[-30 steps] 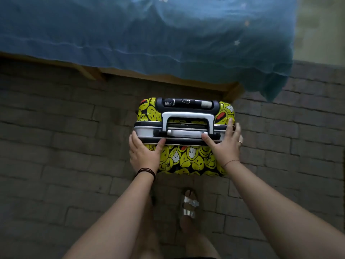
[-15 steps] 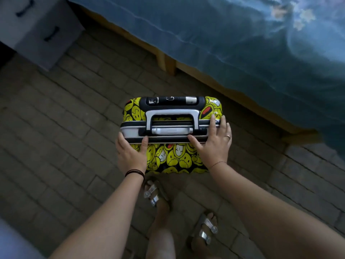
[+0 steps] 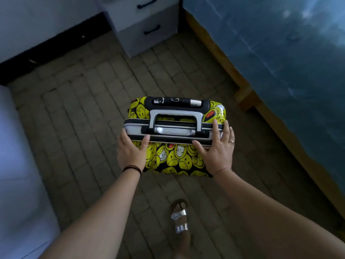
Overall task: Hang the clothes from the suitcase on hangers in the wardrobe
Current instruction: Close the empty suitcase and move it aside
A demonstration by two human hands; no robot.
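A small yellow suitcase [image 3: 173, 157] printed with smiley faces stands upright and closed on the brick floor, seen from above, with its silver handle folded flat on top. My left hand [image 3: 130, 152] grips its top left corner, thumb on top and fingers down the side. Across from it, my right hand [image 3: 218, 148] lies flat on the top right end with fingers straight and spread. No clothes or hangers are in view.
A bed with a blue cover [image 3: 280, 53] and wooden frame runs along the right. A grey drawer unit [image 3: 147, 25] stands ahead, with white furniture [image 3: 37, 19] beside it and a white surface [image 3: 18, 165] at the left. My sandalled foot [image 3: 180, 219] is behind the suitcase.
The view has swung left with the suitcase: the bed moved from ahead to the right, and the drawer unit and white furniture came into view. Both hands kept their hold.
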